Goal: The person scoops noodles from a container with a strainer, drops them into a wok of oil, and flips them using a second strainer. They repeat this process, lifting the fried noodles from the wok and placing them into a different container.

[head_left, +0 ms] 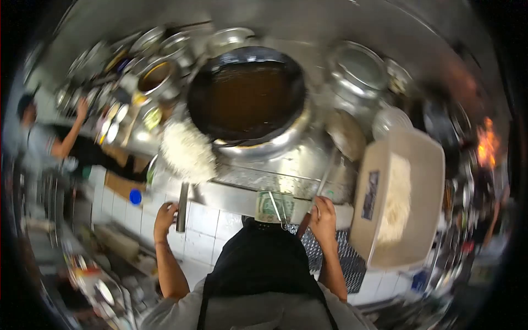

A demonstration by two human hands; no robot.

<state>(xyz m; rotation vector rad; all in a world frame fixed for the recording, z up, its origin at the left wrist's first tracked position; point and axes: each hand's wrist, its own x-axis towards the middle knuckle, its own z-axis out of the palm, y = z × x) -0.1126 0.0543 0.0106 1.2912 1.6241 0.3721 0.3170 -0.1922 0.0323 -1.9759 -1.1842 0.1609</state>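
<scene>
Landmark: the large dark wok (pixel 247 99), set in a steel ring on the stove, filled with brown liquid.

Left hand (pixel 165 217): below and left of the wok, at the tiled stove front. Fingers clenched around the metal handle (pixel 182 206) of a strainer (pixel 187 151). The strainer's basket is heaped with white noodles and sits just beside the wok's lower left rim; whether it touches the rim cannot be told.

Right hand (pixel 323 217): below and right of the wok, closed around the reddish grip of a long ladle (pixel 330 165). The shaft runs up and right from the hand; the bowl lies near the wok's right rim, over the steel counter.

Banknote (pixel 275 206): directly below the wok, clipped at the stove's front edge, between the two hands.

Plastic tub (pixel 418 159): right of the wok, well apart, holding a strip of pale noodles.

Steel pot (pixel 357 69): upper right of the wok, near it.

Condiment bowls (pixel 154 77): upper left of the wok, clustered, blurred.

Open flame (pixel 487 146): far right of the wok.

Another person (pixel 49 140): far left of the wok, one arm raised toward the bowls.

The wearer has a dark apron (pixel 258 264).
</scene>
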